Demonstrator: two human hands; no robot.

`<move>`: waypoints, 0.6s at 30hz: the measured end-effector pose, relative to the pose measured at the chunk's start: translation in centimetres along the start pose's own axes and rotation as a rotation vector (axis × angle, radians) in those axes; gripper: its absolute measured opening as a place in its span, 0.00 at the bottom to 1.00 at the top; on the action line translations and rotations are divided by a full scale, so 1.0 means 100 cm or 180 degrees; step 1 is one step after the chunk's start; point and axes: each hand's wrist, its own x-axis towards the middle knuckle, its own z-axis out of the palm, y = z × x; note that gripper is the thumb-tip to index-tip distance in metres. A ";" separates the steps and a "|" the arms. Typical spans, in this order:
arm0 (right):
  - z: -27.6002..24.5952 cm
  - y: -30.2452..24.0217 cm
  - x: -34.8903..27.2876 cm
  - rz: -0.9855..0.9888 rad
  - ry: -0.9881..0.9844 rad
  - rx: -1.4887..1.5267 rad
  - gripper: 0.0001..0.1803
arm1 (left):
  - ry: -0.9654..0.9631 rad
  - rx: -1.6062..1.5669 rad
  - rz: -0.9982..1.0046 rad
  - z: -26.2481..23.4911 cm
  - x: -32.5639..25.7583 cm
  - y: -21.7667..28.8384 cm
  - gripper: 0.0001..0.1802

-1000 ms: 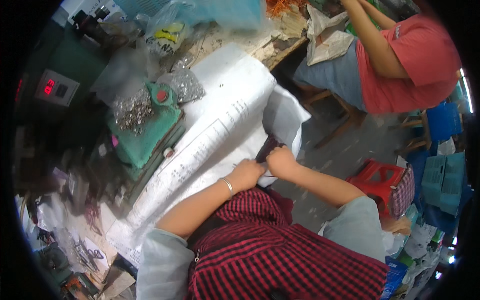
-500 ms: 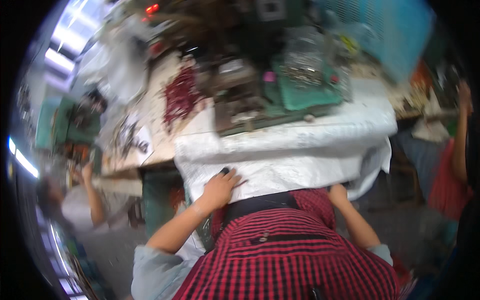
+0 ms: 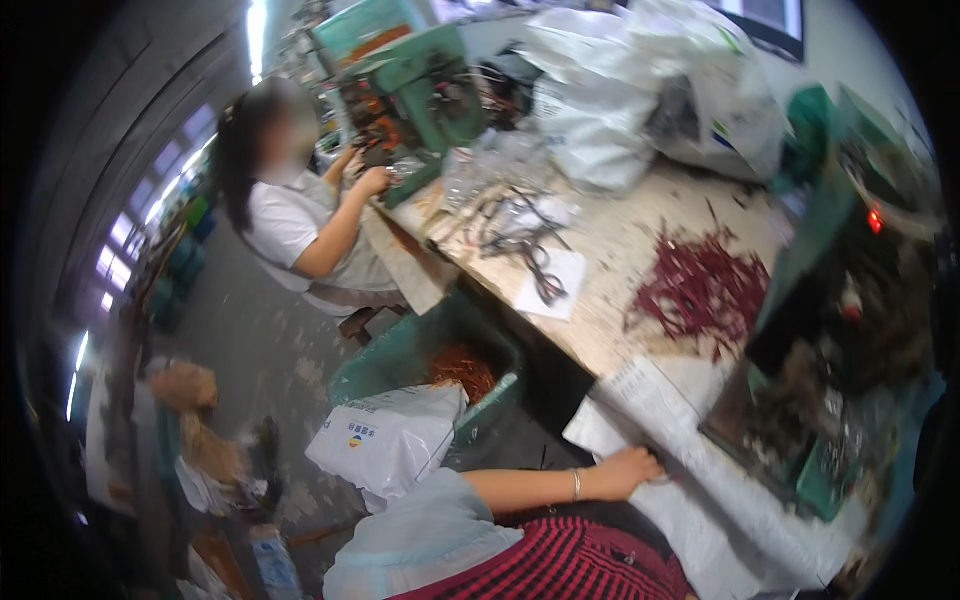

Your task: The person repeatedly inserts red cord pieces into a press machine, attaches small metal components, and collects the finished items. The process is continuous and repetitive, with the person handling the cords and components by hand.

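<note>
My left hand (image 3: 622,474) reaches across from the lower middle onto the white woven sheet (image 3: 700,490), which drapes over the near table edge. Its fingers are curled down and close together; what they hold, if anything, is hidden. A bracelet circles that wrist. My right hand is out of view. Beyond the left hand, a loose pile of dark red strips (image 3: 705,285) lies on the wooden tabletop (image 3: 610,260). To the right of the pile and the sheet stands a dark, grimy machine (image 3: 830,330) with a green tray (image 3: 835,470) at its near side.
Scissors (image 3: 545,285) lie on white paper at the table's left edge. Large white plastic bags (image 3: 600,100) stand behind. Below left, a green bin (image 3: 375,365) holds copper-coloured pieces, with a white bag (image 3: 390,440) over its rim. A co-worker (image 3: 305,225) sits at a green machine (image 3: 425,95).
The view has swung to the left, bringing the co-worker, bin and bags into fuller sight. My right hand has left the picture. My left hand stays on the white sheet.
</note>
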 end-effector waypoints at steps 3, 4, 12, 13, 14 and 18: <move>-0.008 -0.059 0.025 -0.0215 -0.0137 0.0080 0.24 | -0.0290 -0.0093 -0.0077 -0.008 0.005 -0.014 0.17; -0.011 -0.072 0.030 -0.0259 -0.0208 0.0085 0.23 | -0.0430 -0.0212 -0.0144 -0.015 0.007 -0.018 0.15; -0.035 -0.127 0.056 -0.0352 -0.0647 0.0161 0.21 | 0.0708 -0.0578 -0.0113 0.022 0.018 -0.062 0.15; -0.038 -0.129 0.055 -0.0357 -0.0685 0.0170 0.20 | 0.0564 -0.0521 -0.0161 0.024 0.017 -0.066 0.15; -0.043 -0.127 0.053 -0.0328 -0.0722 0.0168 0.20 | 0.0050 -0.0601 -0.0295 0.008 0.020 -0.057 0.15; -0.059 -0.120 0.047 -0.0286 -0.0851 0.0230 0.19 | -0.0516 -0.0744 -0.0711 -0.062 0.002 -0.010 0.13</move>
